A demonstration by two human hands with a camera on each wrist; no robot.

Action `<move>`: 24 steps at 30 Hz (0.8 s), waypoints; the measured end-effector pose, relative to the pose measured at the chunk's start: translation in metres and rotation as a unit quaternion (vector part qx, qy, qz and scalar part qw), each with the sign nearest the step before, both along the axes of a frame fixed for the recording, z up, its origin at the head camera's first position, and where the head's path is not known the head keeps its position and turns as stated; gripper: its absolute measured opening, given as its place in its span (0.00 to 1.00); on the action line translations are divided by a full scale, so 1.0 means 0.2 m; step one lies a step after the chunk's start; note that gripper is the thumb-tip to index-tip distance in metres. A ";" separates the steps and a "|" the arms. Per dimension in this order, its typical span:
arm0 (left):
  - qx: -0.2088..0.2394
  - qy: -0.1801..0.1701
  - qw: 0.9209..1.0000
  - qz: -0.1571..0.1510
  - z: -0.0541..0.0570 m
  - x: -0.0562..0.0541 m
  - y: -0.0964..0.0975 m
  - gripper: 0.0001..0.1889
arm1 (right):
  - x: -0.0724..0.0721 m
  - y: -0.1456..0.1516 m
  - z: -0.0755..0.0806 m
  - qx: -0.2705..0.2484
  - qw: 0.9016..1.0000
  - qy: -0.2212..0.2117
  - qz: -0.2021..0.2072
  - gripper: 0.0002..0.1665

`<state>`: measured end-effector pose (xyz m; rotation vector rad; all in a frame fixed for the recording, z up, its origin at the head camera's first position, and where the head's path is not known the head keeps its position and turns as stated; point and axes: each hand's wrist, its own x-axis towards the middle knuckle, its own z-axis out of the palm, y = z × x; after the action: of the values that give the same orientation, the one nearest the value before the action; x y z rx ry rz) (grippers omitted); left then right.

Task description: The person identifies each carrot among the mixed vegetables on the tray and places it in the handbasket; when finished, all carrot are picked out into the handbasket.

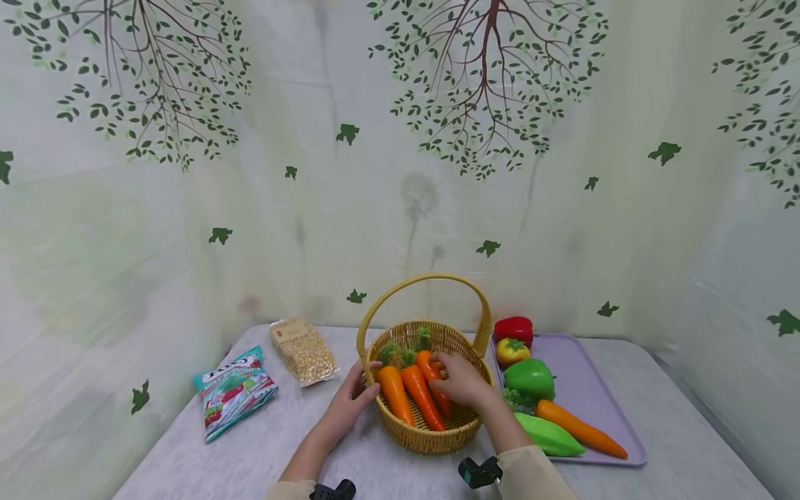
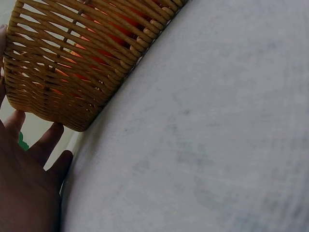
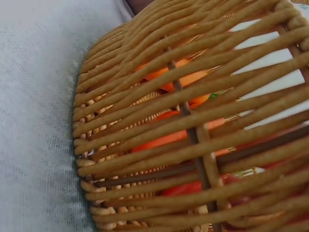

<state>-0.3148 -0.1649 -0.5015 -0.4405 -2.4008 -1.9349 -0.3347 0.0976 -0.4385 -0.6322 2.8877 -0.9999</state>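
A wicker basket [image 1: 425, 442] with a tall arched handle stands in the middle of the table, holding several orange carrots with green tops. At its left rim, my left hand [image 1: 346, 405] holds the basket by the base of the handle; in the left wrist view, the other fingers [image 2: 48, 140] spread beside the woven side. My right hand [image 1: 464, 378] reaches inside over the right rim and pinches the rightmost carrot [image 1: 441, 401]. Left of that lie another carrot [image 1: 421, 396] and a lighter orange one [image 1: 395, 394]. The weave hides the right hand in the right wrist view.
On the right, a lilac tray [image 1: 578, 361] bears a red pepper [image 1: 514, 330], a yellow fruit or vegetable [image 1: 512, 352], a green pepper [image 1: 530, 379], broccoli, a long green vegetable [image 1: 550, 435] and a carrot [image 1: 581, 429]. A teal snack bag [image 1: 236, 394] and a grain packet [image 1: 304, 352] lie left.
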 end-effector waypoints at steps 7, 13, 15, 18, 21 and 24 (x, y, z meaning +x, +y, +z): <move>0.011 0.013 1.000 -0.006 -0.01 -0.01 0.00 0.24 | 0.02 0.00 0.01 -0.059 0.993 0.091 -0.042 0.19; 0.011 0.012 1.000 -0.006 -0.03 0.00 0.00 0.23 | 0.06 0.02 0.01 -0.144 0.981 0.117 -0.060 0.20; 0.009 0.012 1.000 -0.004 -0.03 0.00 0.00 0.23 | 0.08 0.02 0.01 -0.172 0.976 0.118 -0.060 0.21; 0.007 0.011 1.000 -0.001 -0.03 0.00 0.00 0.24 | 0.11 0.05 0.01 -0.192 0.973 0.118 -0.049 0.24; 0.007 0.008 1.000 0.001 -0.03 0.00 0.00 0.25 | 0.14 0.08 0.04 -0.198 0.973 0.113 -0.040 0.26; 0.003 0.006 1.000 0.000 -0.02 -0.01 0.00 0.25 | 0.18 0.13 0.07 -0.199 0.974 0.105 -0.036 0.28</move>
<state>-0.3159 -0.1658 -0.5054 -0.4519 -2.3862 -1.9341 -0.2978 0.1244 -0.4240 -0.6894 2.9205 -1.6423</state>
